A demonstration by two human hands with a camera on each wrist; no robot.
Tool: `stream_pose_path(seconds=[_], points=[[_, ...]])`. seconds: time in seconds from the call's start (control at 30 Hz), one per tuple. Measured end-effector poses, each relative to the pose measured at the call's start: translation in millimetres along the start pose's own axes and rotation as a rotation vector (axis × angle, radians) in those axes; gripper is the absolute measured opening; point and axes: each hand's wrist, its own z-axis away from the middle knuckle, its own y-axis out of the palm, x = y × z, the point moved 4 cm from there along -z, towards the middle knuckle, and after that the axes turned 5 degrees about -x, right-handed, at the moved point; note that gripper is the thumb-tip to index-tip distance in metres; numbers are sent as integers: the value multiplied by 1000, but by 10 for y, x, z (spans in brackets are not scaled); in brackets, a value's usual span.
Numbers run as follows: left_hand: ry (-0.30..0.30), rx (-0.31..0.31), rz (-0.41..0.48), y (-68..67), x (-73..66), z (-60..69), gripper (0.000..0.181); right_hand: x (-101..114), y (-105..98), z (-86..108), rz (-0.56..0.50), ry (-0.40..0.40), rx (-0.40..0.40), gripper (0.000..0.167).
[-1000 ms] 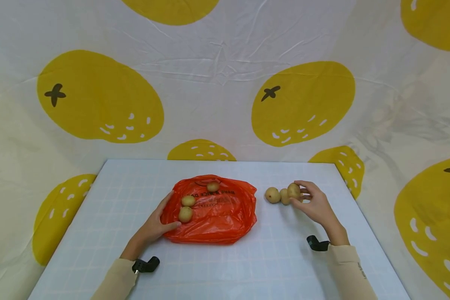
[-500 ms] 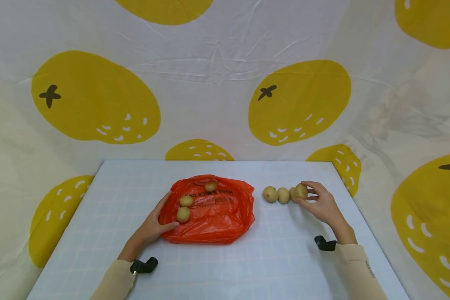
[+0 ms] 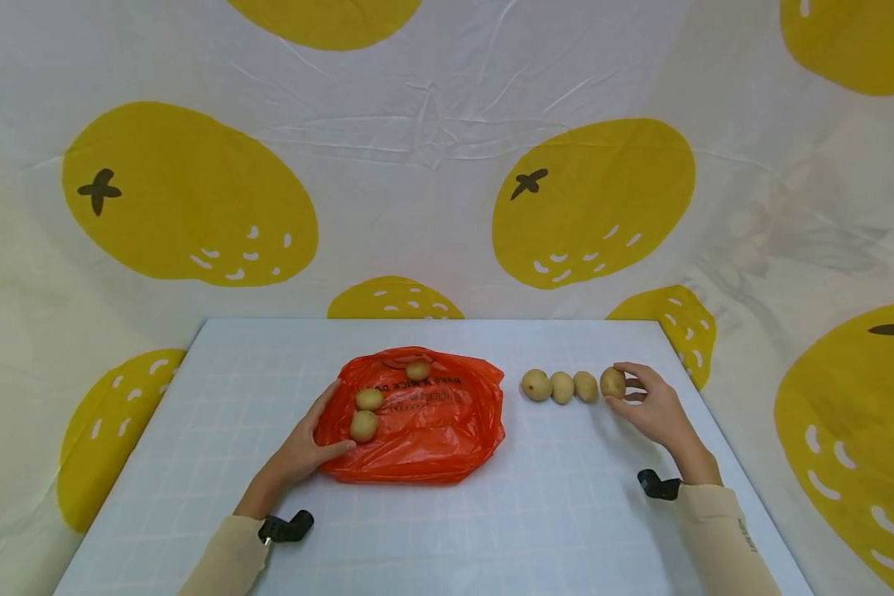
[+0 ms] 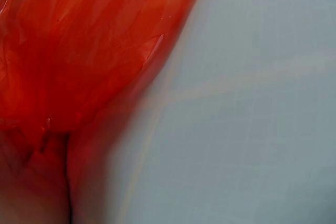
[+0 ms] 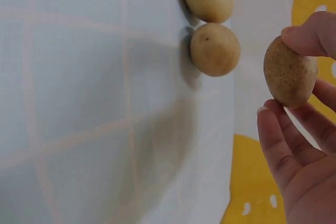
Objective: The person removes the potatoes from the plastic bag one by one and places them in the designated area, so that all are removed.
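My right hand (image 3: 651,406) pinches a small potato (image 3: 612,383) between thumb and fingers at the right end of a row. In the right wrist view this potato (image 5: 290,73) is apart from the nearest one in the row (image 5: 214,49). Left of it lie three potatoes, the outermost (image 3: 536,386) the largest. My left hand (image 3: 305,443) rests at the left edge of a red plastic bag (image 3: 439,434), thumb on its near side. Three potatoes lie on the bag: two (image 3: 369,399) (image 3: 363,426) close to that hand, one (image 3: 418,370) toward the back.
A white table (image 3: 447,530) with a faint checked pattern carries everything. Behind it hangs a pale cloth (image 3: 417,207) printed with large yellow fruit. Each wrist wears a black camera, the left one (image 3: 286,527) near the bag's front left corner.
My right hand has moved to the right with its potato, from over the row to its right end, uncovering the third potato. The left hand stays at the bag's edge.
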Motion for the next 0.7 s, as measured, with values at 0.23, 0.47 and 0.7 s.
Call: stream_pose_path(seconds=[0.23,0.47,0.7], points=[[29,2,-7,6,20,-10,109,-76,-3,-24,4,9,3,62],[38,2,-6,3,22,-7,108,-109,-20,-63,1,24,7,61],[45,7,19,1,5,14,108,-171,40,-115,0,30,33,61]])
